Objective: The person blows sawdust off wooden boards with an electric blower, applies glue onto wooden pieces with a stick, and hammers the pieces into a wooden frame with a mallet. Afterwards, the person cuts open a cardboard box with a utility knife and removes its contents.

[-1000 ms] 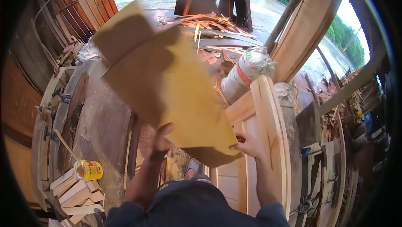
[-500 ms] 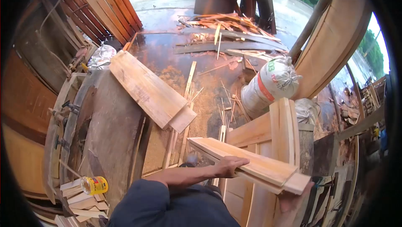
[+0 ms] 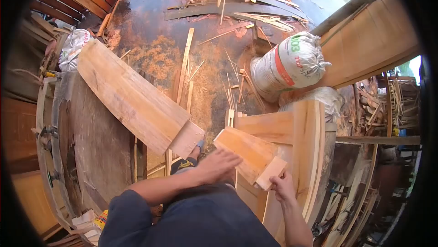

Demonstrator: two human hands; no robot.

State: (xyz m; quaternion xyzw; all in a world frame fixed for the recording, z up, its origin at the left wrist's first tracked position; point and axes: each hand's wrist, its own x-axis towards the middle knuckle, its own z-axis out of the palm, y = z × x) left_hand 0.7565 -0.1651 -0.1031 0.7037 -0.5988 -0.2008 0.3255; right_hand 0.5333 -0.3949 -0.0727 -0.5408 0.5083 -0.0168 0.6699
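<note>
A short wooden board (image 3: pixel 248 151) with a stepped, paler end hangs in front of me above a panelled wooden frame (image 3: pixel 269 124). Its stepped end is pinched in my right hand (image 3: pixel 284 187), thumb on top and fingers beneath. My left hand (image 3: pixel 219 166) is flat with the fingers stretched out, close to the board's left edge; whether it touches the wood I cannot tell. Left of my hands, a longer wooden board (image 3: pixel 132 96) with a similar stepped end lies across the bench, its near end jutting past the edge.
Under the longer board is a worn workbench (image 3: pixel 102 151) with clamps on its left side. A full white sack (image 3: pixel 287 67) stands beyond the frame, and another white sack (image 3: pixel 75 48) is at the far left. Scrap wood (image 3: pixel 237 10) and sawdust (image 3: pixel 159 55) cover the floor ahead.
My left hand has let go of the short board and flattened out. The board has turned and shifted left, with my right hand now visible at its end. My view has tilted downward.
</note>
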